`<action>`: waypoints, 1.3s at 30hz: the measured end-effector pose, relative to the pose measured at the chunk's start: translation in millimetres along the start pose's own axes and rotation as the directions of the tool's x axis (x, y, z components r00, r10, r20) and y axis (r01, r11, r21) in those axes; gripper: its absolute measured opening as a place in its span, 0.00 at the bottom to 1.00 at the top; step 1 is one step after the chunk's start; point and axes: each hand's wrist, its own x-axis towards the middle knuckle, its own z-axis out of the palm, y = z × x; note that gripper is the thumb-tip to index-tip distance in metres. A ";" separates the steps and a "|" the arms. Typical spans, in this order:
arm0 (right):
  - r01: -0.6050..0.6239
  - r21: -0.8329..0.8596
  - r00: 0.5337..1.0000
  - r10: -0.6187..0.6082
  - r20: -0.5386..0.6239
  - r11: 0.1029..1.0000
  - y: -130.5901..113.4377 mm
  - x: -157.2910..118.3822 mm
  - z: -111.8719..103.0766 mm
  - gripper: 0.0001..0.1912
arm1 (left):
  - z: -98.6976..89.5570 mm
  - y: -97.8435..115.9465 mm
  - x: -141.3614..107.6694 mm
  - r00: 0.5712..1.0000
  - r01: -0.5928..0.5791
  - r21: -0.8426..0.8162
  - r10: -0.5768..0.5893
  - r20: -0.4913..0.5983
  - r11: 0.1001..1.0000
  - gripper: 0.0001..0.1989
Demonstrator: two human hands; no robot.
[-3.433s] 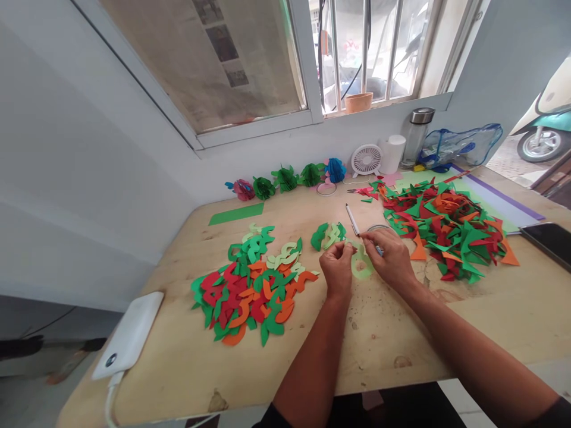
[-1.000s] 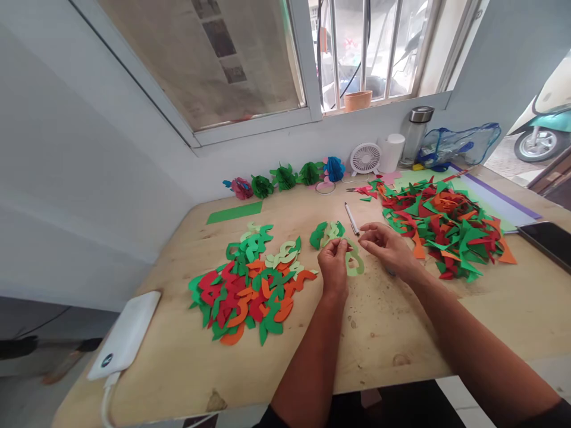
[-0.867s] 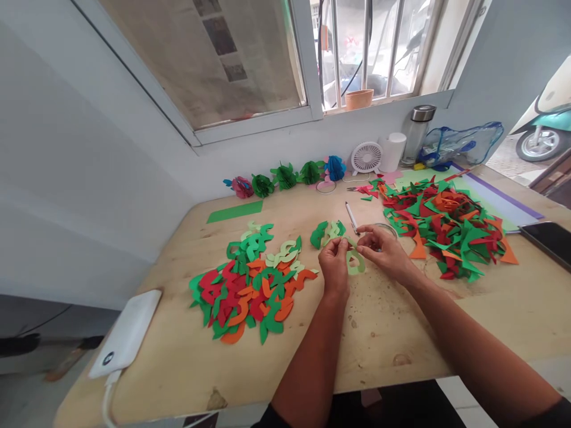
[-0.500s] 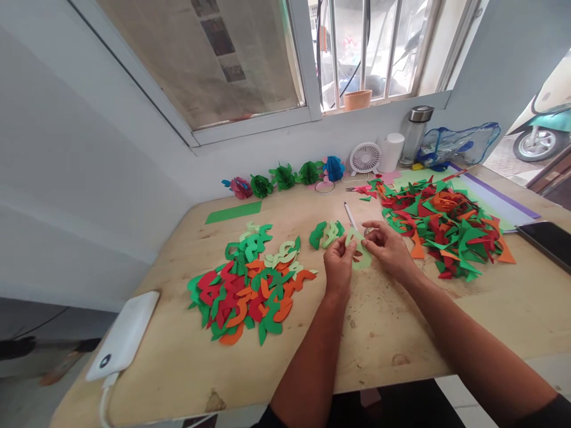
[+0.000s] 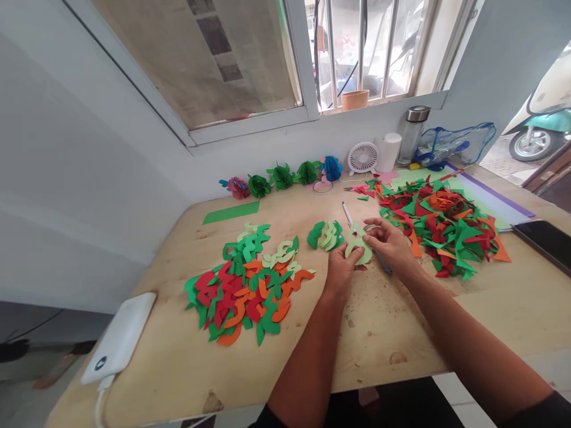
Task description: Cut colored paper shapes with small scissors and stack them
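Forearms (image 5: 312, 356) extended forward from the lower frame edge, converging toward centre, dark sleeves (image 5: 539, 413) at the elbow ends. Left hand (image 5: 342, 267) raised on a straight wrist, fingers partly hidden. Right hand (image 5: 389, 246) just right of the left hand, back upward, wrist angled inward, fingers (image 5: 372, 229) curled and pointing left. Hands close, apparently not touching.

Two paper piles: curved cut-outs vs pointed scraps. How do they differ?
The curved cut-out pile is rounded S-shaped strips; the pointed scrap pile is jagged triangular offcuts. The cut-out pile lies on the wooden table near the power bank; the scrap pile sits partly on a pale green sheet by the phone. Both mix red, green and orange paper.
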 end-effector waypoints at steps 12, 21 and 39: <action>0.024 -0.151 0.997 -0.013 0.072 0.988 -6.2 -5.3 1.3 0.09 | -6.1 2.6 5.0 0.959 -0.107 -0.057 0.088 -0.271 0.993 0.12; 0.054 -0.241 0.988 -0.017 0.151 0.969 -4.0 -6.7 4.3 0.10 | -4.8 4.3 4.8 0.952 -0.169 -0.007 0.162 -0.259 0.986 0.10; 0.142 -0.339 0.985 -0.097 0.146 0.930 1.0 -3.3 0.7 0.07 | -5.4 -1.5 6.5 0.971 -0.192 0.144 0.209 -0.114 0.971 0.12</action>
